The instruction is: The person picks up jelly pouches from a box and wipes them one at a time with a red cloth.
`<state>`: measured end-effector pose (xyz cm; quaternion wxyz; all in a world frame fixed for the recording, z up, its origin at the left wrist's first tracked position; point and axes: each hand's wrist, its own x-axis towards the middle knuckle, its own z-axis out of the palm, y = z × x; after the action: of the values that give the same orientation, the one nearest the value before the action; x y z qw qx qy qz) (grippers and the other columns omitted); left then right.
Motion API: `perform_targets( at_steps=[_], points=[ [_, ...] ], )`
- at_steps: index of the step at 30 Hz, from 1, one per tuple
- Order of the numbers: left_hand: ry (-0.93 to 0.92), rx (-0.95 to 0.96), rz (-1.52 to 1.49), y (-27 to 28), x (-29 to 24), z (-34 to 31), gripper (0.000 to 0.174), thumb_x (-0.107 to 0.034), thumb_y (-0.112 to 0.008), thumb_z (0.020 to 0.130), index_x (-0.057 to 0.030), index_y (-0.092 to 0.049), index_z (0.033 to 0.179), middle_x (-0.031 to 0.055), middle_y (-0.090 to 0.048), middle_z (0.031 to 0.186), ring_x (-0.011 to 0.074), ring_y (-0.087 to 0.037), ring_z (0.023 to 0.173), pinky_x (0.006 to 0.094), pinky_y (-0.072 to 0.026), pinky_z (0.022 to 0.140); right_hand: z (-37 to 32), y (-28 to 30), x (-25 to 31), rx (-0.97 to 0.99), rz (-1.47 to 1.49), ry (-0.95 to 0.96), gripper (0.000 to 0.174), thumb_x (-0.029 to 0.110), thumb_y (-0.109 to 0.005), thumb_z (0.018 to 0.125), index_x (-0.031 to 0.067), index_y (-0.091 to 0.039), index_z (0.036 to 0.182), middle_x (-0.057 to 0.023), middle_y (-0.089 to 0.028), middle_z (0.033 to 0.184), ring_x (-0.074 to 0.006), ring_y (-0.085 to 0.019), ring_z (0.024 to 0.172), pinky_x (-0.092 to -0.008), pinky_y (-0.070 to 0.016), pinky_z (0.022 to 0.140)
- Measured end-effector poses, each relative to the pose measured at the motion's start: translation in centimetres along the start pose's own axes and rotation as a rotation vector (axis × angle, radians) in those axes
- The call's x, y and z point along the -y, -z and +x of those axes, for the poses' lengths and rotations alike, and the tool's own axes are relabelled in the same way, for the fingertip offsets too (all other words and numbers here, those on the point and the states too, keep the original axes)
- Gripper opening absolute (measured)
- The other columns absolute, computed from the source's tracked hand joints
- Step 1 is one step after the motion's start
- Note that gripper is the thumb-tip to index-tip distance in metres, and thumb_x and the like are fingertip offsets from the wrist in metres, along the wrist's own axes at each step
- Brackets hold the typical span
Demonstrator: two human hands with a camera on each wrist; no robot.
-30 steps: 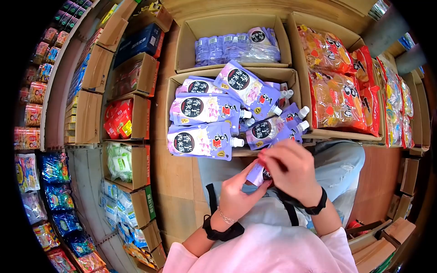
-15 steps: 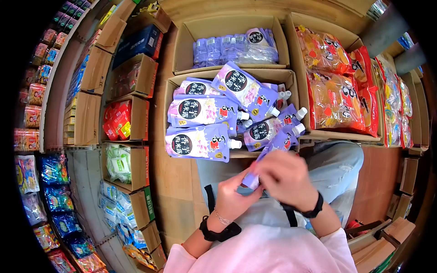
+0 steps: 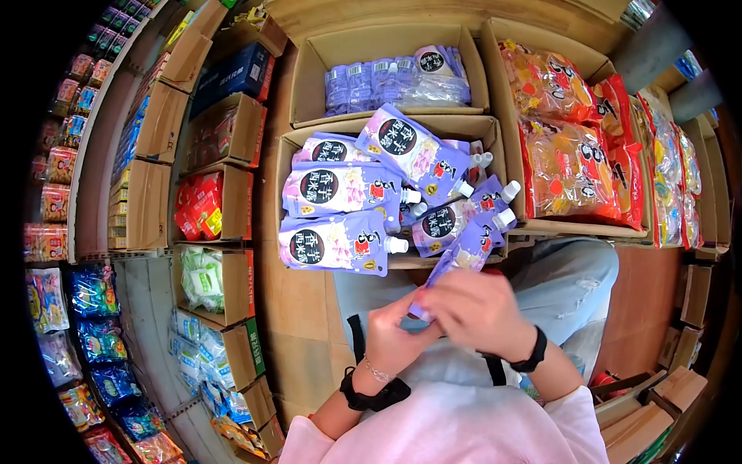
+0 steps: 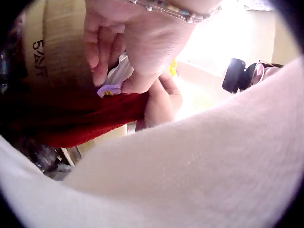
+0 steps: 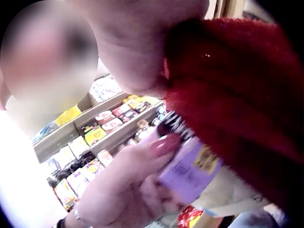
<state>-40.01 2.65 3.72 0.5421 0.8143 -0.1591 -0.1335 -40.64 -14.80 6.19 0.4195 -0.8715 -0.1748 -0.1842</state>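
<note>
Left hand (image 3: pixel 398 336) pinching purple pouch (image 3: pixel 464 255) by its bottom end; right hand (image 3: pixel 475 309) close against it, red cloth (image 5: pixel 237 95) alongside, grip unclear. Pouch crosses carton's (image 3: pixel 464 127) near-right corner. Slip risk: one-end hold.

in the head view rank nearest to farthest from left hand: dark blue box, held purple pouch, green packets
1. Held purple pouch, pinched by the left hand.
2. Green packets, in a box on the left.
3. Dark blue box, upper left.
</note>
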Motion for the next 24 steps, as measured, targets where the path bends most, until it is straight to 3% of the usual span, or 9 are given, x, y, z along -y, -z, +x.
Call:
perform_targets(
  at_steps=[1, 2, 8, 10, 14, 16, 18, 20, 24],
  points=[
    [-0.004, -0.006, -0.013, -0.1, -0.3, 0.1, 0.045, -0.009, -0.083, 0.073, 0.0042, -0.067, 0.113, 0.0133, -0.074, 0.087, 0.0145, -0.072, 0.076, 0.0277, -0.0554, 0.070, 0.1, 0.2, -1.0, -0.080, -0.025, -0.037, 0.014, 0.002, -0.069, 0.073, 0.0043, -0.067, 0.086, -0.0069, -0.062, 0.079, -0.0243, -0.064, 0.069, -0.0336, -0.0526, 0.058],
    [-0.008, -0.013, -0.028, -0.2, -0.6, 0.1, 0.044, -0.009, -0.083, 0.073, 0.0044, -0.068, 0.113, 0.0133, -0.074, 0.087, 0.0143, -0.072, 0.076, 0.0276, -0.0554, 0.070, 0.7, 1.3, -1.7, -0.157, -0.025, -0.233, 0.012, 0.000, -0.072, 0.074, 0.0042, -0.068, 0.084, -0.0076, -0.063, 0.078, -0.0260, -0.064, 0.069, -0.0344, -0.0525, 0.060],
    [-0.020, 0.000, -0.046, -0.1, -0.4, 0.2, 0.041, -0.009, -0.082, 0.073, 0.0041, -0.069, 0.110, 0.0128, -0.074, 0.088, 0.0142, -0.072, 0.076, 0.0276, -0.0553, 0.069, 1.4, 2.3, -3.6, -0.338, -0.134, -0.272, 0.012, -0.005, -0.072, 0.076, 0.0014, -0.068, 0.084, -0.0108, -0.062, 0.078, -0.0270, -0.063, 0.067, -0.0328, -0.0511, 0.060],
    [-0.013, -0.003, -0.040, 0.0, -0.5, 0.2, 0.041, -0.009, -0.083, 0.073, 0.0039, -0.069, 0.110, 0.0131, -0.075, 0.088, 0.0145, -0.072, 0.076, 0.0276, -0.0553, 0.069, 1.5, 2.5, -3.6, -0.355, -0.062, -0.346, 0.011, -0.005, -0.073, 0.075, 0.0013, -0.067, 0.083, -0.0112, -0.062, 0.078, -0.0266, -0.063, 0.067, -0.0325, -0.0508, 0.060],
    [0.017, 0.009, 0.005, 0.0, -0.5, 0.1, 0.041, -0.011, -0.083, 0.073, 0.0032, -0.069, 0.109, 0.0135, -0.075, 0.088, 0.0152, -0.072, 0.076, 0.0274, -0.0552, 0.069, 1.1, 1.6, -2.2, -0.215, -0.014, -0.218, 0.013, -0.004, -0.073, 0.075, 0.0032, -0.067, 0.084, -0.0091, -0.063, 0.079, -0.0265, -0.064, 0.067, -0.0321, -0.0511, 0.059],
    [0.000, -0.001, -0.002, -0.2, 0.0, 0.0, 0.042, -0.012, -0.084, 0.073, 0.0028, -0.070, 0.109, 0.0137, -0.075, 0.088, 0.0153, -0.073, 0.075, 0.0275, -0.0553, 0.068, 1.5, 2.4, -3.3, -0.245, -0.080, -0.204, 0.012, -0.004, -0.073, 0.076, 0.0020, -0.067, 0.084, -0.0100, -0.063, 0.080, -0.0273, -0.064, 0.068, -0.0326, -0.0515, 0.060],
    [0.017, 0.002, -0.024, -0.2, 0.2, -0.2, 0.041, -0.012, -0.083, 0.073, 0.0028, -0.070, 0.109, 0.0131, -0.075, 0.088, 0.0147, -0.072, 0.076, 0.0277, -0.0554, 0.069, 1.8, 2.7, -4.7, -0.340, -0.104, -0.342, 0.011, -0.004, -0.073, 0.077, 0.0006, -0.067, 0.085, -0.0111, -0.063, 0.081, -0.0274, -0.064, 0.069, -0.0328, -0.0516, 0.061],
    [0.059, 0.021, -0.064, 0.0, 0.1, -0.2, 0.038, -0.010, -0.082, 0.075, 0.0034, -0.069, 0.109, 0.0116, -0.075, 0.090, 0.0136, -0.072, 0.079, 0.0278, -0.0556, 0.071, 1.7, 2.6, -5.2, -0.361, -0.125, -0.299, 0.011, -0.006, -0.071, 0.078, -0.0003, -0.067, 0.086, -0.0114, -0.062, 0.080, -0.0269, -0.064, 0.069, -0.0330, -0.0512, 0.061],
    [0.277, -0.003, -0.482, -0.4, 2.1, -0.8, 0.034, -0.005, -0.077, 0.081, 0.0062, -0.067, 0.111, 0.0100, -0.073, 0.099, 0.0128, -0.069, 0.088, 0.0286, -0.0557, 0.077, -0.1, 2.1, -4.4, -0.286, -0.056, -0.350, 0.010, -0.005, -0.073, 0.078, -0.0001, -0.067, 0.086, -0.0106, -0.062, 0.080, -0.0264, -0.064, 0.069, -0.0321, -0.0507, 0.061]
  ],
)
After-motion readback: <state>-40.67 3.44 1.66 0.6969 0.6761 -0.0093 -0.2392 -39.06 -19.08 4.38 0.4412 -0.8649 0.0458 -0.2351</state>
